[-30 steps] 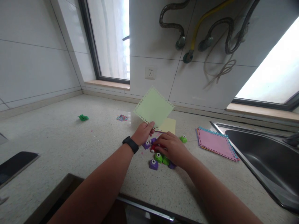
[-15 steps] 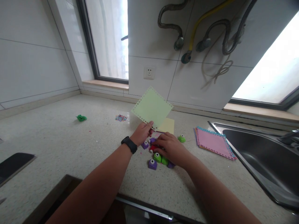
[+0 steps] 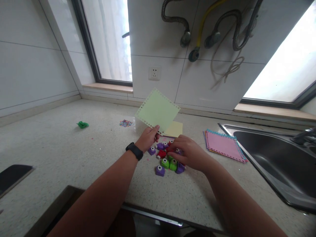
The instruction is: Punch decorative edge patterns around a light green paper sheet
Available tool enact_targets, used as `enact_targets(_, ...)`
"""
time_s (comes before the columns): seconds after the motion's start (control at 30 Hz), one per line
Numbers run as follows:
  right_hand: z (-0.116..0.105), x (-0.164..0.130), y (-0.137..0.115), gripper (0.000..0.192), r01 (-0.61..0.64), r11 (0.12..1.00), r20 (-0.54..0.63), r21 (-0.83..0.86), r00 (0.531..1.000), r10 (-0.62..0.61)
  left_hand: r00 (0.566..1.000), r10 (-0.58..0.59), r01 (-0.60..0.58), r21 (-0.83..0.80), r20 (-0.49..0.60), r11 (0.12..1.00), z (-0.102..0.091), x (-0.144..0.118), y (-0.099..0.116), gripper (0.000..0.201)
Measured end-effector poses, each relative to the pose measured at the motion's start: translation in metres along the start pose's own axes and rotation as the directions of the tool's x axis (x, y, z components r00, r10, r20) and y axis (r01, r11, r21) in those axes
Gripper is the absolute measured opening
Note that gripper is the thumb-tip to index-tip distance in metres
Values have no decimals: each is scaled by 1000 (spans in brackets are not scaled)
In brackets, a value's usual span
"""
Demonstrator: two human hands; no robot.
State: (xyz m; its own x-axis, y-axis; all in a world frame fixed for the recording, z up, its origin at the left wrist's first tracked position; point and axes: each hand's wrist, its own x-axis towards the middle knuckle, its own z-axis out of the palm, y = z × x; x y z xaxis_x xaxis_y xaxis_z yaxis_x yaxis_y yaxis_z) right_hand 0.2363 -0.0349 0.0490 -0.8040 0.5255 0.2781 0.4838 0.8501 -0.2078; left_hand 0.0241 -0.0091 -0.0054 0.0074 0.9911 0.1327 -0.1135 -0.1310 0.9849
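Over on the far left a dark flat thing (image 3: pixel 12 174) is lying at the edge of the speckled tabletop (image 3: pixel 61 148), and further back a little green scrap (image 3: pixel 82 124) is sitting by itself, with a small heap of colourful paper bits (image 3: pixel 125 123) to its right. The left hand (image 3: pixel 147 139) — black watch (image 3: pixel 134 151) on the wrist — is holding up a light green paper square (image 3: pixel 157 112) with punched holes along its edges, fingers pinching the lower corner so the sheet is standing tilted above the tabletop. A pale yellow sheet (image 3: pixel 175 129) is lying flat just behind it. Below and between the hands a cluster of small craft punches (image 3: pixel 166 161) — purple, green and red ones — is sitting on the tabletop. The right hand (image 3: pixel 191 154) is resting over the right side of that cluster, fingers curled down onto the punches; can't tell if it's actually gripping one. Further right a stack of coloured paper squares (image 3: pixel 223 146) with a pink one on top is lying near the sink (image 3: pixel 276 164), which is taking up the right edge.
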Motion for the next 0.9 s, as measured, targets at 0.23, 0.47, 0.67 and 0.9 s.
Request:
enact_targets(0.23, 10, 4, -13, 28, 96, 995, 158, 9, 983, -96, 1000, -15, 15, 19, -1, 1000, 1, -1, 1, 51)
enact_targets(0.47, 0, -3, -9, 17, 17, 976, 36, 218, 999, -26, 1000, -23, 23, 62, 0, 998, 5, -2, 2, 52)
enact_targets(0.67, 2, -6, 18, 24, -88, 689, -278, 720, 872, 402, 1000, -27, 27, 90, -2, 996, 8, -7, 8, 53)
enact_targets(0.9, -9, -4, 20, 38, 239, 405, -445, 883, 701, 558, 1000, -13, 6, 248, 27, 969, 14, -16, 9, 49)
